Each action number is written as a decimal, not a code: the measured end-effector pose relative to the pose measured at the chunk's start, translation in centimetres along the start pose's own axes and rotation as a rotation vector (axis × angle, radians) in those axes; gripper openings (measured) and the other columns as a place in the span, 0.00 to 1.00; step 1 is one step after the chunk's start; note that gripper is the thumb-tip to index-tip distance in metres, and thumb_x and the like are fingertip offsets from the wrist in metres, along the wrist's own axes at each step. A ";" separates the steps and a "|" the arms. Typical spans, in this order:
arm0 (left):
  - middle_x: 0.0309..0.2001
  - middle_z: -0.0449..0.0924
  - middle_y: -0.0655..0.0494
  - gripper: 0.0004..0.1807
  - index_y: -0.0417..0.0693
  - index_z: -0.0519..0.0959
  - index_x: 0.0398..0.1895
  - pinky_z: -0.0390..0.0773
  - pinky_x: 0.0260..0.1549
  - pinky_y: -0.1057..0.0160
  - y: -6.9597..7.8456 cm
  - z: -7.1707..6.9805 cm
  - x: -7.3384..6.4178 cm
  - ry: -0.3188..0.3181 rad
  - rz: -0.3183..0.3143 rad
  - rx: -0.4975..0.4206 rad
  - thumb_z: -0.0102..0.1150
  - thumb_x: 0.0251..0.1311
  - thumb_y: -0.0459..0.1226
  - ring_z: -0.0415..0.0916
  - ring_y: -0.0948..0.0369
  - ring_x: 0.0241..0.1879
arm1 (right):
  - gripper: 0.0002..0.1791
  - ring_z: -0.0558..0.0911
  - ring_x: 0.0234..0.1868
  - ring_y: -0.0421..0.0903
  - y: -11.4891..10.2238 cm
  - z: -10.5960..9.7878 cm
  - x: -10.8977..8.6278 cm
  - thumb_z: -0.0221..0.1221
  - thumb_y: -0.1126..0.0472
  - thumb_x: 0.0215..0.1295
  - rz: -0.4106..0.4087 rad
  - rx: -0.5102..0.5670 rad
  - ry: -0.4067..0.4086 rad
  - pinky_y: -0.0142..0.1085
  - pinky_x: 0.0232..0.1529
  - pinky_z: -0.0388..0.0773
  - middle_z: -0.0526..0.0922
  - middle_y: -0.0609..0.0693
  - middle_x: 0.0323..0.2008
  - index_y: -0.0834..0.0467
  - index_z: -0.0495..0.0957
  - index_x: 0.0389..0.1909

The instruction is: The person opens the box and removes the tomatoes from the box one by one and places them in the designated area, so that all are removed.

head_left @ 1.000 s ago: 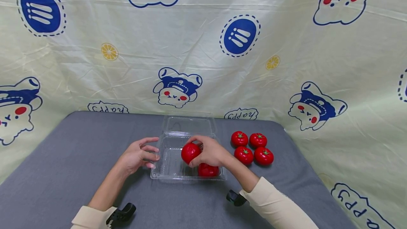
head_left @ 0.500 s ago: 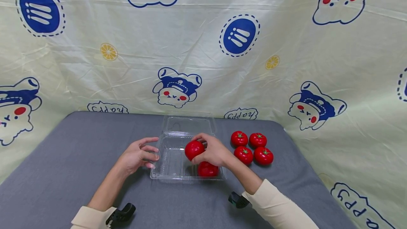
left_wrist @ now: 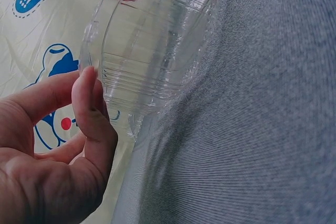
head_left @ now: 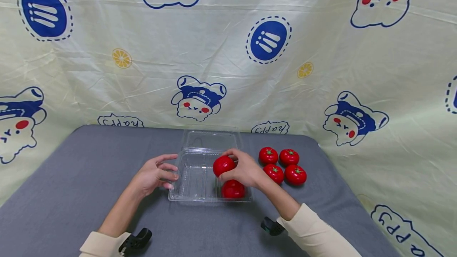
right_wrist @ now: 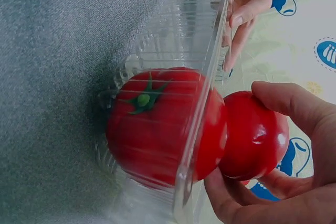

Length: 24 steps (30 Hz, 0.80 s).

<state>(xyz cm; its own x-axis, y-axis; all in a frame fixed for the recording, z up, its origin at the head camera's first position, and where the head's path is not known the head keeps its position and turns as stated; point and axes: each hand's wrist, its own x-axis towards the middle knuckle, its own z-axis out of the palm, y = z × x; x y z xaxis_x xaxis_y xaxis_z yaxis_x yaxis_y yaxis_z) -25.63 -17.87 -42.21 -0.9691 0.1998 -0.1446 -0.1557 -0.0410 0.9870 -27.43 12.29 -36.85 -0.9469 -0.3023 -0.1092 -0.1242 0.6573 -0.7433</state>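
Observation:
My right hand (head_left: 244,168) grips a red tomato (head_left: 223,166) over the right part of a clear plastic clamshell box (head_left: 192,199). In the right wrist view my thumb and fingers (right_wrist: 231,203) go round the held tomato (right_wrist: 257,135). A second tomato (right_wrist: 157,124), with a green calyx, sits in the box's near right corner, close against the held one. My left hand (head_left: 151,175) is at the box's left side, fingers loosely bent. Its fingertips (left_wrist: 90,74) touch the box's rim in the left wrist view.
Several more tomatoes (head_left: 273,174) stand in a cluster on the grey tablecloth (head_left: 107,162), right of the box. The box's lid (head_left: 212,140) lies folded back, away from me. A patterned curtain (head_left: 228,43) hangs behind the table.
My right hand has carried its tomato rightward, from the middle of the box to above its right part, behind the other tomato. My left hand has stayed at the box's left side.

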 end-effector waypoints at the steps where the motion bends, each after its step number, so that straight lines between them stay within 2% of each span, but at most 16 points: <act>1: 0.45 0.78 0.45 0.43 0.37 0.59 0.76 0.85 0.22 0.65 0.0 0.0 0.0 -0.001 0.000 0.000 0.63 0.55 0.21 0.82 0.62 0.31 | 0.40 0.77 0.56 0.54 0.0 0.0 -0.1 0.78 0.58 0.42 0.002 0.003 0.010 0.47 0.42 0.87 0.79 0.54 0.57 0.48 0.73 0.60; 13: 0.45 0.79 0.45 0.43 0.36 0.59 0.75 0.84 0.22 0.66 -0.1 -0.2 0.1 -0.015 0.001 -0.015 0.64 0.55 0.21 0.81 0.63 0.29 | 0.40 0.77 0.57 0.54 0.4 -0.5 -0.6 0.78 0.57 0.45 -0.004 0.013 0.069 0.47 0.42 0.87 0.79 0.53 0.56 0.48 0.74 0.63; 24: 0.46 0.78 0.44 0.43 0.37 0.59 0.76 0.85 0.22 0.65 -0.1 -0.1 0.1 -0.009 -0.006 -0.013 0.64 0.55 0.21 0.82 0.62 0.30 | 0.42 0.77 0.59 0.56 1.2 -1.3 -1.2 0.79 0.57 0.42 -0.015 -0.009 0.120 0.46 0.41 0.87 0.77 0.56 0.58 0.51 0.70 0.61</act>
<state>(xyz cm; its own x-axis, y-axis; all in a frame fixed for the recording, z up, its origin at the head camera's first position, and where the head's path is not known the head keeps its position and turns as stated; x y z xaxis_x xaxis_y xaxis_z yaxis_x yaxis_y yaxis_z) -25.73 -17.96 -42.29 -0.9665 0.2085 -0.1494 -0.1636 -0.0525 0.9851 -26.84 14.30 -36.74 -0.9736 -0.2276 -0.0175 -0.1410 0.6598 -0.7381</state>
